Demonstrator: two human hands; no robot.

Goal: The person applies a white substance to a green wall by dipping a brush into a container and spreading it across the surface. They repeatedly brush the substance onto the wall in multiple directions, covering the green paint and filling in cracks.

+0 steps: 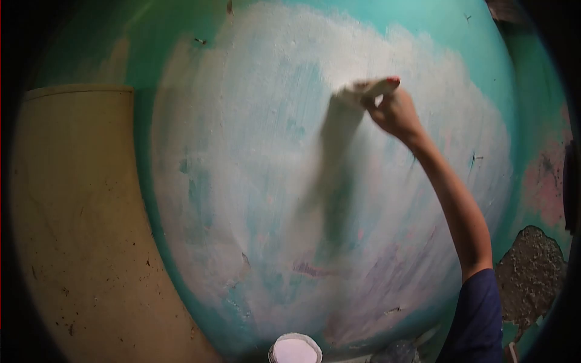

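My right hand (pixel 394 116) is raised at the end of an outstretched arm, its fingers closed around a paintbrush (pixel 382 88) with a reddish handle tip. The bristle end points left, right at the wall (pixel 266 133), and is blurred. White paint covers a large streaky patch of this turquoise wall, with green showing through in places. At the bottom edge stands a round container (pixel 295 350) of white paint, only its upper part in view. My left hand is out of the frame.
A tall beige panel (pixel 78 199) with dark specks stands at the left. Small nails or hooks (pixel 477 158) stick out of the wall. To the right, a rough grey patch (pixel 532 275) shows where the surface has broken away.
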